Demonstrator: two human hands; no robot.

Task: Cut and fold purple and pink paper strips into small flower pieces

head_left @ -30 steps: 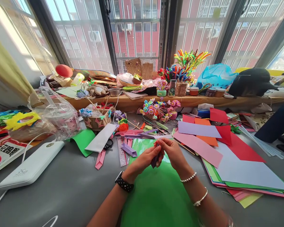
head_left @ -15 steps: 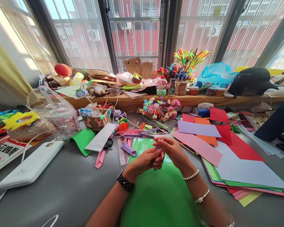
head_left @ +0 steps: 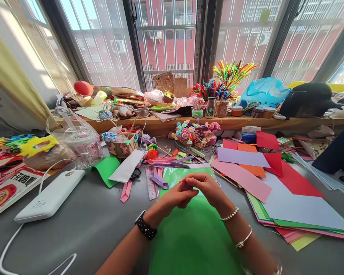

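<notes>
My left hand (head_left: 174, 198) and my right hand (head_left: 204, 186) meet over a green mat (head_left: 189, 236), fingers closed together. Pinched between them is a small folded purple paper piece (head_left: 185, 186), almost wholly covered by the fingers. Just left of my hands lies a folded purple paper strip (head_left: 159, 180), partly over a pink-patterned ruler (head_left: 151, 185). A folded pink paper strip (head_left: 126, 191) sits farther left. Beyond my fingertips, more purple and pink strips (head_left: 180, 163) lie in a loose heap.
To the right are stacked coloured paper sheets (head_left: 306, 210) and a pink sheet (head_left: 240, 179). On the left rest a white power bank (head_left: 50, 196) with its cable and a green sheet (head_left: 106, 170). Crocheted flowers (head_left: 189, 131) stand at the back, below a cluttered ledge (head_left: 160, 126).
Both hands have turned and closed further around the purple paper, which showed more before. The left wrist has shifted slightly left. The view has moved a little.
</notes>
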